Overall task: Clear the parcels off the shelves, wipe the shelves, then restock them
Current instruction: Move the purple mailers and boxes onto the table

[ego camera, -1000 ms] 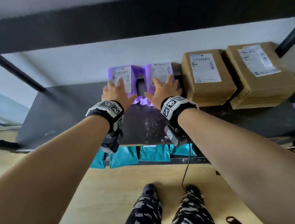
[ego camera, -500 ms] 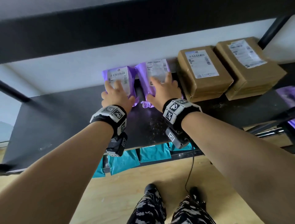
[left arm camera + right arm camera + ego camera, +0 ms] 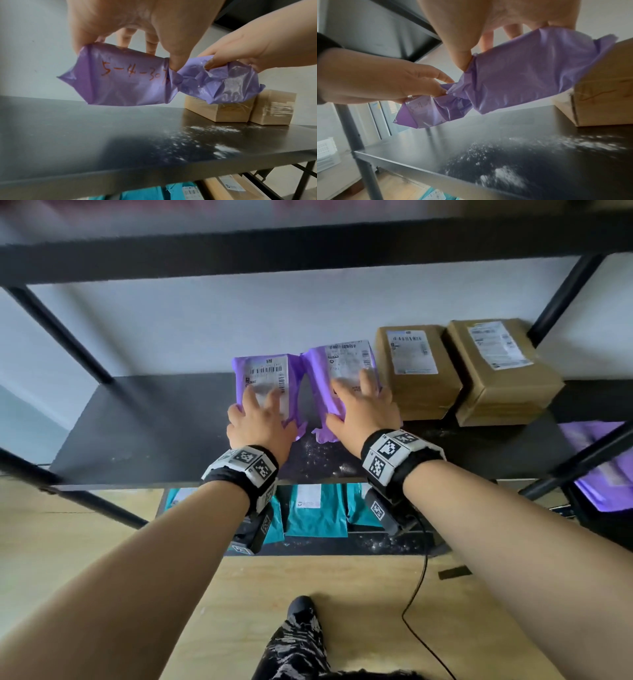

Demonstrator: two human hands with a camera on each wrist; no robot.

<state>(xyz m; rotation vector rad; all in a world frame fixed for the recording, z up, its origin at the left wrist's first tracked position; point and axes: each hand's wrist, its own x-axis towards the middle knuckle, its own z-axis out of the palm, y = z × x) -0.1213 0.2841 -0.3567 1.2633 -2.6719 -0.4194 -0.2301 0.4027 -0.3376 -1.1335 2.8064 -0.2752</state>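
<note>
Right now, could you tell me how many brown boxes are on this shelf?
2. Both stand at the right end of the shelf, side by side: the left box next to the right-hand purple parcel, the right box beyond it.

The head camera looks down at the black shelf (image 3: 164,419); both wrist cameras (very close) look across it from underneath the hands.

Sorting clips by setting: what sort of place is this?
Likely a parcel storeroom or pickup point: black metal shelves, labelled purple mailers and cardboard boxes, teal mailers below.
</note>
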